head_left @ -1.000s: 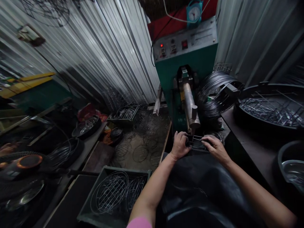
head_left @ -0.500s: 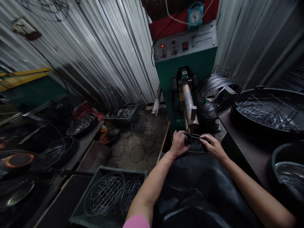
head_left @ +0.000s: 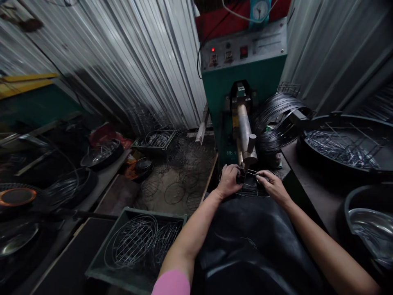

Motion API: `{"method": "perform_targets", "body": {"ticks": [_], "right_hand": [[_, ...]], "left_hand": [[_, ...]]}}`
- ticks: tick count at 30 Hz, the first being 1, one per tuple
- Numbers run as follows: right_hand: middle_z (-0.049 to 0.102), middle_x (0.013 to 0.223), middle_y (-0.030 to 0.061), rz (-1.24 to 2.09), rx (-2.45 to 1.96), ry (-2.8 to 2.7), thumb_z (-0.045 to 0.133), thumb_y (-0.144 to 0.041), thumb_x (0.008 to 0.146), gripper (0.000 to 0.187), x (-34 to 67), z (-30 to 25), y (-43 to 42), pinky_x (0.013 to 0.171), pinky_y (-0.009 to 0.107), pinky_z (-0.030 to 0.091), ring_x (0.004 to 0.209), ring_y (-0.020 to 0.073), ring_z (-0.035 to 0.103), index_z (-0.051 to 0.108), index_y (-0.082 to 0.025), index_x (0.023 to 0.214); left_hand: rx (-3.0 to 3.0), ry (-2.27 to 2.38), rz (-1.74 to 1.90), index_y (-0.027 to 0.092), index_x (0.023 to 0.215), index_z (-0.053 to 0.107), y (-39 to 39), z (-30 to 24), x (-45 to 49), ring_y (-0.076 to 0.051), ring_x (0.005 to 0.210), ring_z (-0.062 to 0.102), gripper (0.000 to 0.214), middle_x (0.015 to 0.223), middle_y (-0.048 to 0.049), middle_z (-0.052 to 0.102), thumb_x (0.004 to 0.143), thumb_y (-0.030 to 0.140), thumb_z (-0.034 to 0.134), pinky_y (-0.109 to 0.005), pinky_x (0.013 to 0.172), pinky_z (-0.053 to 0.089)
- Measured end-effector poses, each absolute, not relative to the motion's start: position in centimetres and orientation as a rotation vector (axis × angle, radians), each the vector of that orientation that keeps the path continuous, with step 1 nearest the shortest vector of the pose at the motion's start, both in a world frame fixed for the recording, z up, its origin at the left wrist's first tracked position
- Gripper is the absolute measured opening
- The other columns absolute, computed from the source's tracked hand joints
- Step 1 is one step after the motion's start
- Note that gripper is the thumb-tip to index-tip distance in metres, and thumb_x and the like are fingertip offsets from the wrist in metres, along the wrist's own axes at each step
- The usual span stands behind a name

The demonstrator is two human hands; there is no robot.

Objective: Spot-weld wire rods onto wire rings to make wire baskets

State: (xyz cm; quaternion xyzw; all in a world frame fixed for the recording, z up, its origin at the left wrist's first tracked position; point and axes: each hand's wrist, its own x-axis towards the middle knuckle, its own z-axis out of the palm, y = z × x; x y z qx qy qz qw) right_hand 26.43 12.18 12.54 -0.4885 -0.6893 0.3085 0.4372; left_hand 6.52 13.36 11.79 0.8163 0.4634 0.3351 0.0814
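Observation:
My left hand (head_left: 229, 180) and my right hand (head_left: 270, 185) both pinch a round wire rack (head_left: 250, 187) that lies flat under the metal arm (head_left: 245, 133) of a green machine (head_left: 245, 78). The arm's tip sits right above the rack, between my two hands. Fingers of both hands are curled onto the wires. A dark apron (head_left: 260, 246) covers my lap below them.
A green crate (head_left: 138, 246) of finished wire racks stands at lower left. A coil of black wire (head_left: 276, 119) hangs right of the machine. A dark tub of short wire rods (head_left: 344, 143) and a metal bowl (head_left: 371, 229) sit on the right bench. Loose wire rings litter the floor (head_left: 181, 184).
The view has shifted slightly up and right. My hands stayed on the wire rack and slid it a little further under the arm's tip.

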Motion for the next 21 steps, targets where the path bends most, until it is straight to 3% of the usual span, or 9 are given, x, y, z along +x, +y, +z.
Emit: {"method": "perform_targets", "body": {"ticks": [21], "right_hand": [[0.064, 0.082, 0.0058, 0.869, -1.232, -1.606, 0.057, -0.057, 0.076, 0.040, 26.51, 12.03, 12.11, 0.070, 0.034, 0.049, 0.078, 0.0223, 0.060, 0.065, -0.018, 0.081]], "left_hand": [[2.464, 1.358, 0.972, 0.020, 0.081, 0.048, 13.51, 12.02, 6.33, -0.025, 0.105, 0.052, 0.032, 0.108, -0.0109, 0.058, 0.057, 0.020, 0.070, -0.046, 0.099, 0.033]]}}
